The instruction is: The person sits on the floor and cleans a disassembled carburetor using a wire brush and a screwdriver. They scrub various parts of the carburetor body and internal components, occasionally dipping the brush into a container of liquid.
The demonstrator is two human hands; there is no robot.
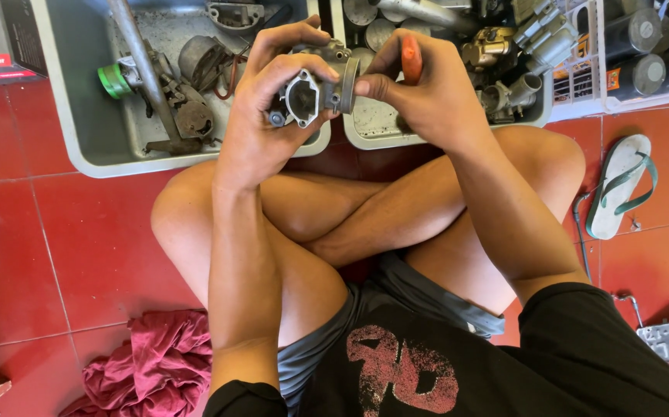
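Observation:
I sit cross-legged on a red tile floor. My left hand [261, 108] grips a grey metal carburetor body [309, 91] with a round bore facing me. My right hand [419, 89] holds an orange-handled tool [411, 59] and its fingertips pinch the right side of the carburetor body. Both hands are raised above my knees, over the gap between two grey trays.
A grey plastic tray [79, 147] at the upper left holds a metal rod, a green cap and dirty engine parts. A second tray [365, 139] holds several carburetors and cylinders. A sandal [620, 185] lies at right, a crimson rag [157, 363] at lower left.

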